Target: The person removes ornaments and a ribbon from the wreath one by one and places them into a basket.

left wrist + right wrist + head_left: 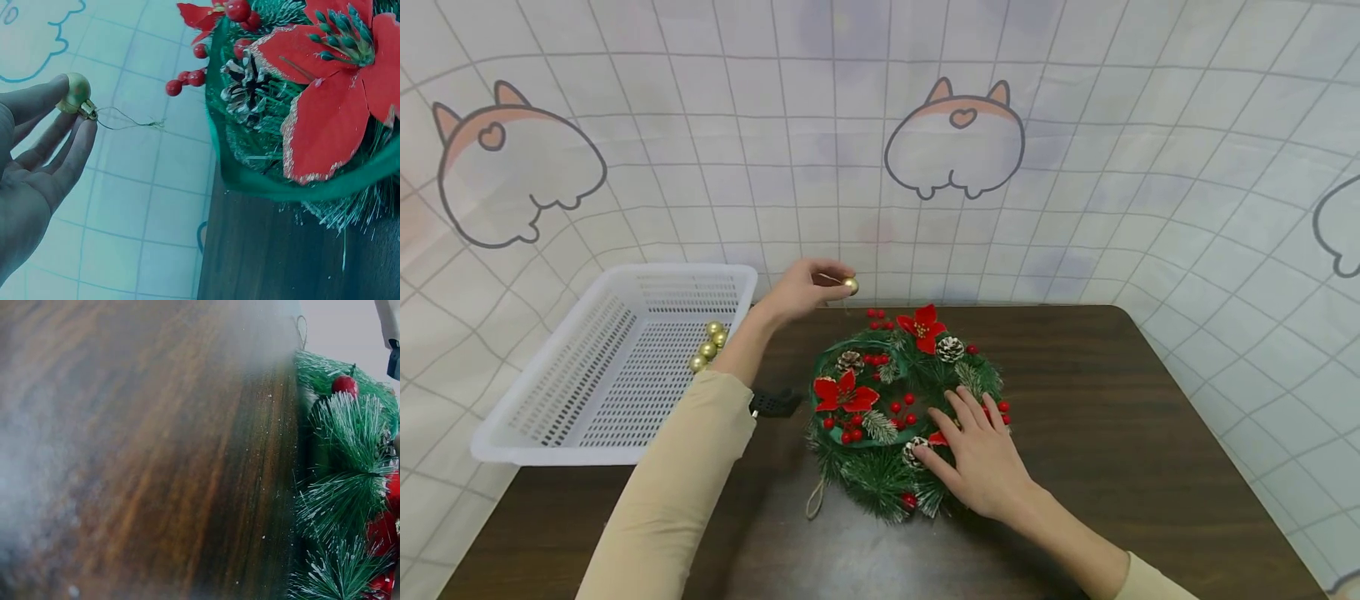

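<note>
Between thumb and fingers my left hand pinches a small gold ball ornament. A thin hanging loop trails from its cap in the left wrist view. This hand is above the table's back edge, apart from the wreath. My right hand rests with spread fingers on the right front of the green Christmas wreath. Red poinsettias, pine cones, red berries and a green ribbon decorate it. In the right wrist view, only the wreath's frosted needles and some red parts show.
A white plastic basket stands on the left, with several gold balls inside it. A twine loop sticks out at the wreath's front left. Dark wood table; a tiled-pattern cloth hangs behind.
</note>
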Demonstrator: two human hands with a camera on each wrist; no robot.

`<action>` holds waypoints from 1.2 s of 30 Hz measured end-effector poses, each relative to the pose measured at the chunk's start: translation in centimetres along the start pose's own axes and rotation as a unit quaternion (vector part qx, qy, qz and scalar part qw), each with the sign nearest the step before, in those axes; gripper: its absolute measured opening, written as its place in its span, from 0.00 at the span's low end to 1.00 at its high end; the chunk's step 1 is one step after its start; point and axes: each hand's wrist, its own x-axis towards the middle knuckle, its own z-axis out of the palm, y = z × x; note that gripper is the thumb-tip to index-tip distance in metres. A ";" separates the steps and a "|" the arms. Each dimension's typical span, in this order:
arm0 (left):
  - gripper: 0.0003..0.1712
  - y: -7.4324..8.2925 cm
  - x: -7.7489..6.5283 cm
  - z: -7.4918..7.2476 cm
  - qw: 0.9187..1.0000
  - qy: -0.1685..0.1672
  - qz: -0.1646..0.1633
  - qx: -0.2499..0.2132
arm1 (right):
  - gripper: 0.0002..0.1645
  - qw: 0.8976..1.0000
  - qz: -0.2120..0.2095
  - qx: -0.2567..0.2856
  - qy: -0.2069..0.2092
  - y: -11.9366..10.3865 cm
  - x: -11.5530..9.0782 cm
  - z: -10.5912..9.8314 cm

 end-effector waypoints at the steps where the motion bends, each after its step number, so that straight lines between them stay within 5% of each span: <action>1: 0.21 0.0 -0.1 -0.1 1.000 0.002 0.001 -0.004 | 0.42 1.000 0.000 -0.001 0.000 0.0 0.0 0.0; 7: 0.21 0.2 -0.9 -0.8 0.999 0.014 0.010 -0.030 | 0.42 1.000 0.001 0.001 0.001 -0.1 -0.1 0.0; 22: 0.20 1.1 -3.2 -3.3 0.997 0.057 0.047 0.010 | 0.42 1.000 0.001 0.004 -0.003 0.0 -0.1 0.0; 36: 0.23 0.5 -5.9 -6.4 0.996 0.087 0.021 0.015 | 0.42 1.000 -0.001 0.000 -0.001 0.1 -0.1 0.1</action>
